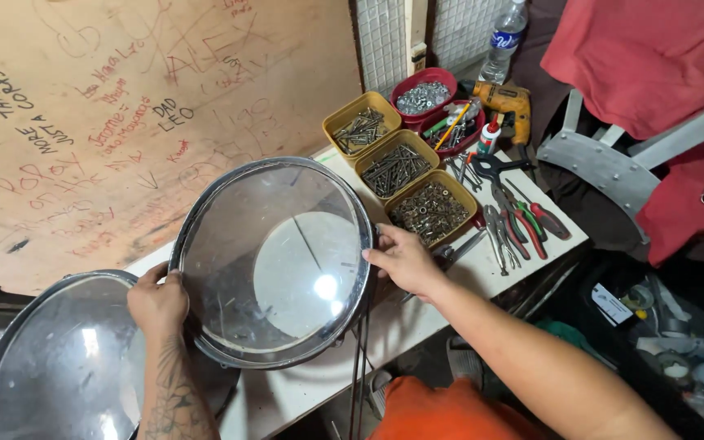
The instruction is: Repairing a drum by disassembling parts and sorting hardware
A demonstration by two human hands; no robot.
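Drum tilted at bench edge — hands gripping opposite rims, screw trays just beside

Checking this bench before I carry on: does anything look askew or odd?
Both hands, left hand and right hand, hold the drum tilted on its rim. Pliers lie loose near the table edge.

the worktop is crowded: a tilted drum fills its middle, a second drum blocks the left end, and yellow trays of screws and pliers fill the far right corner. bare room shows only along the near edge, below the tilted drum.
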